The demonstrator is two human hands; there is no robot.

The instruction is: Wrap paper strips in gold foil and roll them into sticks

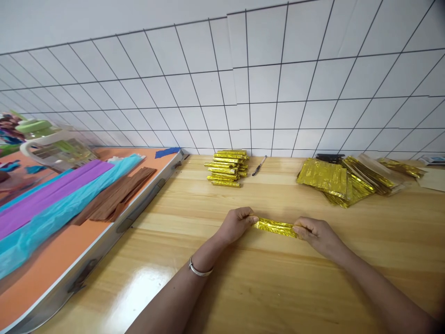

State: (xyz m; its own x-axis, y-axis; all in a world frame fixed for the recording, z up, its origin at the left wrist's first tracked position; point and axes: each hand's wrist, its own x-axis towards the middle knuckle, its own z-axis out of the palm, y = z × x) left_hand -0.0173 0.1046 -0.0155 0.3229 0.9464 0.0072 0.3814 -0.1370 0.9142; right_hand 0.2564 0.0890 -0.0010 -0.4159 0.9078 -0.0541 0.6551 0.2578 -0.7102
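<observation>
White wall [264, 79] with a black grid on it, shiny wood desk [271, 292] right up against it, and someone at work with bare hands. Front and centre, on or just over the wood (can't tell if it's touching), is a narrow gold strip [276, 227]. Left hand [237, 224] has one end pinched between thumb and fingers, right hand [315, 233] has the other end the same way, and the shiny middle runs pretty straight between them.

Just beyond, near the wall, sits a stack of slim gold pieces [226, 169], with a pen [259, 166] just to the right of it. Farther right there's a messy heap of flat gold sheets [323, 177], looking wider than the strip, plus something black [330, 158] behind. Way over left, an orange surface [55, 262] carries brown paper [121, 197], aqua paper [79, 202] and purple paper [59, 192], with a green-lidded jug [64, 149] toward the back.

As for progress, my guess: the stack is the finished lot, since those are slim and roughly lined up, and the one being held looks close to matching. The heap looks like what's left, so I'd call it partway. No count from me, too much overlap.
</observation>
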